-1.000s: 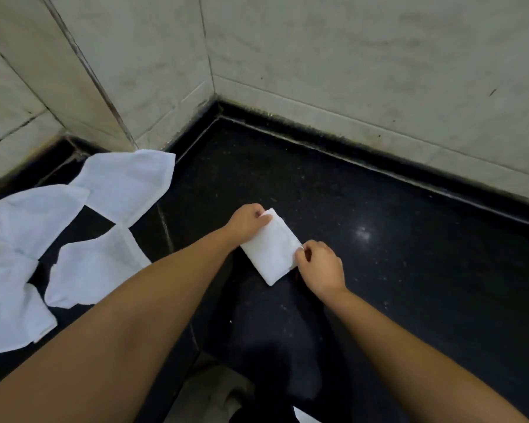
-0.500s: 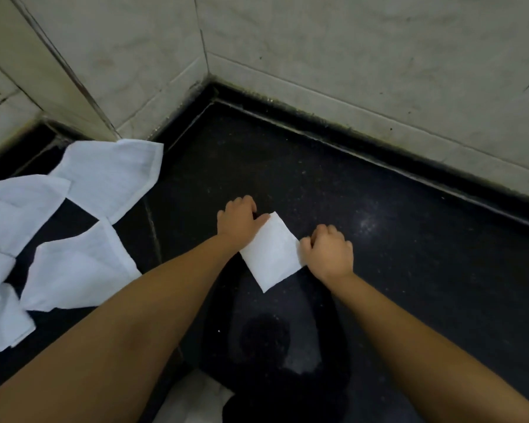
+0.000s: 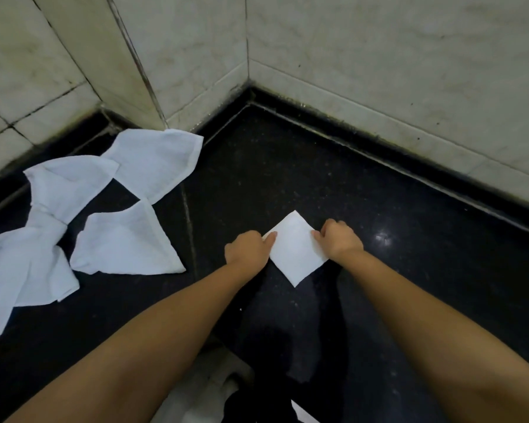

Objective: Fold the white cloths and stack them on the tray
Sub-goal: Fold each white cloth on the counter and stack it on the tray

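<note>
On glossy black floor | smooth square folded cloth | hands apparently pinching

One camera, worn on the head, looks forward and steeply down onto a black counter set in a corner of pale tiled walls. It sits close above the work: both bare forearms run up from the bottom edge to the left hand and right hand near mid-frame. Wide-angle bending curves the wall lines; there is no second view.
</note>
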### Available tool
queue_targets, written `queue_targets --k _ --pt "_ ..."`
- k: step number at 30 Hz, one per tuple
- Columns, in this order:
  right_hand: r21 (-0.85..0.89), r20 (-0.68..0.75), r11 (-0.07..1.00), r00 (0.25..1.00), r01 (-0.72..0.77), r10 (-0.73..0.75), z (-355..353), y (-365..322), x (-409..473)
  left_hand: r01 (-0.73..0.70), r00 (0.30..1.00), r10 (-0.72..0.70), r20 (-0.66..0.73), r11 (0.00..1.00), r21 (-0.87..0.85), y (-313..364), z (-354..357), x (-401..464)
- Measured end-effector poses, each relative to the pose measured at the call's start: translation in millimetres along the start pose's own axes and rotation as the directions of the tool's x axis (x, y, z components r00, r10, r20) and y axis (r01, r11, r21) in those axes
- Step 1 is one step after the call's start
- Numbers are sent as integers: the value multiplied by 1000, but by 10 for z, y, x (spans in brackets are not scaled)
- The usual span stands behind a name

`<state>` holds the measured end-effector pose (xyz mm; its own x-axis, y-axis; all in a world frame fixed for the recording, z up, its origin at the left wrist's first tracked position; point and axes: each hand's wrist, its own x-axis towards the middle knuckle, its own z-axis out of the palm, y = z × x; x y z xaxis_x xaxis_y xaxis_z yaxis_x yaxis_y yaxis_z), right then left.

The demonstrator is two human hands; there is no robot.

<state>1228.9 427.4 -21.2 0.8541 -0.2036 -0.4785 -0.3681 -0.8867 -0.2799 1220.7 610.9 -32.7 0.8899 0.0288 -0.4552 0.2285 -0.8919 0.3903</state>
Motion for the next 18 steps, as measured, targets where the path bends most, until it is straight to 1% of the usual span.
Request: queue_targets --k 3,6,10,12,15,16,18 --pt "49 41 999 999 2 -4 -30 38 -31 36 998 -38 52 999 37 -20 76 -45" --pt "142 73 990 997 1 -11 -24 64 -48 71 991 -78 111 995 64 -34 138 -63" --pt "260 56 966 998 -15 0 -43 66 -94 114 987 -109 121 993 -41 -29 170 -59" --pt "234 76 972 997 -39 21 -34 100 -107 135 985 -124 120 987 -83 -32 155 -71" --pt "78 115 995 992 -62 53 22 147 -117 131 987 -122 103 988 -83 -35 116 -82" --pt "47 101 997 994 -55 50 42 142 -115 131 988 -123 93 988 -83 -42 111 -77" --pt "59 30 998 999 -22 21 61 88 -127 133 989 -126 80 987 -93 -51 113 -70"
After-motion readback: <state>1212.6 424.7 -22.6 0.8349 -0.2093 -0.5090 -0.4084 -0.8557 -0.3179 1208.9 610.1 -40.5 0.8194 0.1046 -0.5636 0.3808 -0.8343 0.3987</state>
